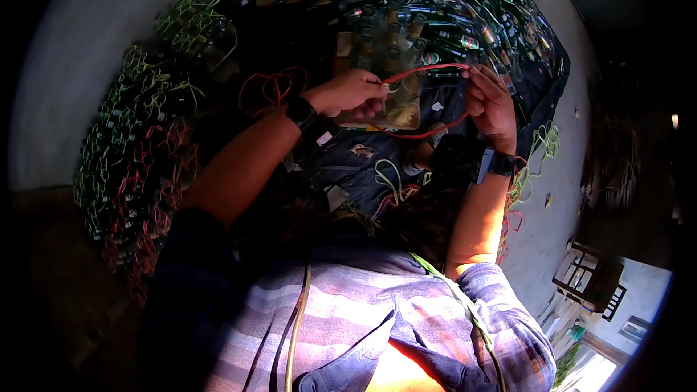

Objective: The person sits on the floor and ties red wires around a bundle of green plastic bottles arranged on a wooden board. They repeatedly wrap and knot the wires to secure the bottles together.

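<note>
A thin red cord (435, 67) runs between my two hands, one stretch bowing upward and another sagging below. My left hand (352, 94) is closed, pinching the cord between thumb and fingers. My right hand (490, 98) also pinches it, fingers curled, a little higher and to the right. Just beyond and below the hands stands a cluster of upright clear bottles (394, 54) in what looks like a shallow tan tray (408, 117). Loose loops of red cord (272, 92) lie left of my left wrist.
A large heap of green bottles (435, 11) lies at the back. To the left are stacked bottles wrapped in green and red cords (131, 131). Dark sheeting (327, 167) covers the ground, with a pale green cord (388, 178) on it. More green cord (544, 144) lies at right.
</note>
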A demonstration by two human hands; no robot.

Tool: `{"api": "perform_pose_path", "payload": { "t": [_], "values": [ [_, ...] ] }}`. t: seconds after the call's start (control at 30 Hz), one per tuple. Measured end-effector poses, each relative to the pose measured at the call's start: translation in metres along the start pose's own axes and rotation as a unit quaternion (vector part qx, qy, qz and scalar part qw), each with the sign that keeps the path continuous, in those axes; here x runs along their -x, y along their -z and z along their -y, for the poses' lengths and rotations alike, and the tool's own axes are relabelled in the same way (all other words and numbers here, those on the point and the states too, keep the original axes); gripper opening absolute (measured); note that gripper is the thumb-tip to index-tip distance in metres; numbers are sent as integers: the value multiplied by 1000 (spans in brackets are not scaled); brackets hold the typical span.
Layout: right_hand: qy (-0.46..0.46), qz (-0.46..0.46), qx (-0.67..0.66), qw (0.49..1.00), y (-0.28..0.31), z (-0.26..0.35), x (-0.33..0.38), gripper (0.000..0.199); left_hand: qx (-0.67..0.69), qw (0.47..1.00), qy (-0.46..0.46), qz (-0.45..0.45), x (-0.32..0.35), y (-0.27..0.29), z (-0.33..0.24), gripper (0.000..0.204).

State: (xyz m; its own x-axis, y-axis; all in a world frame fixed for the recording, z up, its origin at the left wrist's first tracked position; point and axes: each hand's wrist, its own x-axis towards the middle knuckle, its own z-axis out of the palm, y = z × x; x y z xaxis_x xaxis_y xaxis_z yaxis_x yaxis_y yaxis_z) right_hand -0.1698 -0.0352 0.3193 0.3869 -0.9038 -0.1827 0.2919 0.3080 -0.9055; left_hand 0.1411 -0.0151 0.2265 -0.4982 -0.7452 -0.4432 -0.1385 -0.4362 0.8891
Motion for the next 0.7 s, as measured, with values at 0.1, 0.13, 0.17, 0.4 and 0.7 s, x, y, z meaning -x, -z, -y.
{"api": "perform_pose_path", "payload": {
  "t": [0.1, 0.13, 0.17, 0.4, 0.7],
  "values": [
    [-1, -22, 8, 1000, -2, -7, -8, 15, 13, 1000, 2, -8, 6, 0, -7, 30],
    [0, -24, 9, 1000, -3, -8, -9, 15, 17, 1000, 2, -10, 7, 0, -8, 29],
    [0, -33, 15, 999, -6, -9, -10, 15, 22, 1000, 3, -11, 7, 1, -9, 29],
    [-10, -48, 52, 997, -24, -16, -18, 14, 80, 995, 36, -38, 18, 10, -13, 28],
    [-11, -37, 86, 996, -28, -23, -23, 13, 118, 991, 37, -50, 21, 13, -7, 31]
  ]
}}
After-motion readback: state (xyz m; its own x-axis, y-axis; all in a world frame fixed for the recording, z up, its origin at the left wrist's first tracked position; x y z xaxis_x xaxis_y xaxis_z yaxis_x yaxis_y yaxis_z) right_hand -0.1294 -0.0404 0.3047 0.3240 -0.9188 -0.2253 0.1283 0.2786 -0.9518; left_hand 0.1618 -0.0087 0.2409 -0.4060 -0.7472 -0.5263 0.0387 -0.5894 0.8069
